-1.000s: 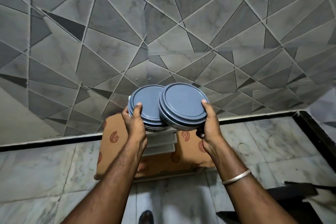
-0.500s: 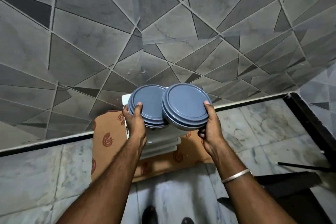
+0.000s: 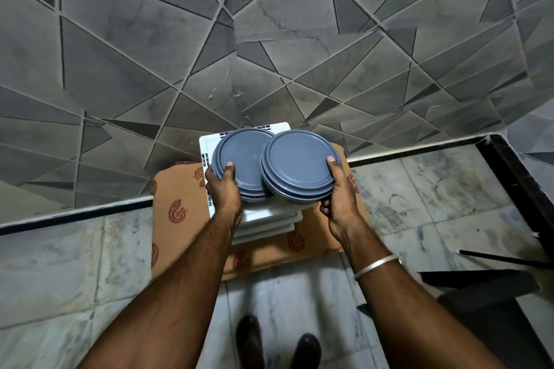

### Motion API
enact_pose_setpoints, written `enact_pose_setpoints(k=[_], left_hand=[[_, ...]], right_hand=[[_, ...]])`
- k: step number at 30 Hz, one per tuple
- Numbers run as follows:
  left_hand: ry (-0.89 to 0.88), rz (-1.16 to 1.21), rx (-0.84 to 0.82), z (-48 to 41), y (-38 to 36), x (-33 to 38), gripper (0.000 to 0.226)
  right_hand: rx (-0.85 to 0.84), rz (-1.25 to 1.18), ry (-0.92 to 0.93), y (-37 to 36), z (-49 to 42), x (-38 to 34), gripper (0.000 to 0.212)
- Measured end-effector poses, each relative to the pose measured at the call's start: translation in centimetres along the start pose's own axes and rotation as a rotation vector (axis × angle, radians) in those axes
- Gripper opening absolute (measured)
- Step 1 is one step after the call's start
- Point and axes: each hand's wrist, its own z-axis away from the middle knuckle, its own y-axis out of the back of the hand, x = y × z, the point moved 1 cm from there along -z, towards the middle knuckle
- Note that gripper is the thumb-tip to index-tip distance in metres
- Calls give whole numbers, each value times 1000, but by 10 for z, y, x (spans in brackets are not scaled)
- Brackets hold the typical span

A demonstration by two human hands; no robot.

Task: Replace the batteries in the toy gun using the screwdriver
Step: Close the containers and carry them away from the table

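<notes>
1. Count: 2 hands, 2 tubs, 1 bangle, 2 shoes, 1 mat, 1 white stack.
2. Tubs: the left blue-grey round plastic tub [image 3: 239, 159] and the right blue-grey round plastic tub [image 3: 295, 162] are both lidded & held side by side, lids up. The right one's edge overlaps the left one's right edge.
3. Left hand [image 3: 223, 189]: forearm reaches fwd from the near edge. Thumb lies on the lid's near rim and the palm is against the tub's near side. The rest of the fingers are hidden under it, so it's a clamp grip on the left tub.
4. Right hand [image 3: 338, 201]: forearm comes in from near right. Thumb lies flat on the lid's right rim & the fingers curl under the tub's near side, grasping it. The thin silver metal bangle [image 3: 376, 265] sits on that wrist.
5. Below the tubs: the white square plastic stack [image 3: 269, 219], several layers, exact no. unclear. It sits on the brown mat w/ red paisley motifs [image 3: 180, 198], which lies on the pale marble floor [image 3: 60, 263] up against the far wall.
6. Far side: the grey wall of triangular tiles [image 3: 150, 39], w/ a black skirting strip [image 3: 75, 213] along its foot.
7. Near edge, centre: the 2 dark shoes [image 3: 248, 338] on the floor.
8. Near right: a dark flat-topped object [image 3: 479, 284], type unclear, w/ a thin black rod [image 3: 494, 257] just beyond it.
9. Toy gun, batteries, screwdriver: can't tell where they are from this view.
</notes>
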Motion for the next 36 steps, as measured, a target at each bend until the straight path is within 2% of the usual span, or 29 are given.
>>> enact_pose_setpoints(k=[7,11,14,16,19,22,25,28,31,34,36], left_hand=[[-56,-255,49,4,8,3,70],[-221,-339,179,41,14,19,53],[-351,-234,62,76,13,20,30],[-382,-160,-30,96,11,15,33],[-377,-121,-105,122,11,-2,46],[-326,-80,-161,145,16,-20,28],[-295,-112,-166,159,28,-40,24],[-264,-140,-151,162,41,-72,18],[-234,-167,-76,159,56,-106,12],[-189,-190,-39,149,69,-135,12],[-148,-181,-6,138,74,-148,15]], right_hand=[[-38,2,-29,6,-7,9,33],[-74,31,-22,16,-8,11,29],[-104,64,-23,26,-5,16,26],[-140,80,-26,32,0,19,28],[-184,105,-35,44,8,27,30],[-195,141,-37,61,10,46,41],[-189,112,-52,74,11,61,40],[-153,99,-110,85,11,82,41],[-84,141,-215,97,-6,117,52],[-40,268,-300,99,-28,147,37],[-70,328,-318,94,-41,160,28]])
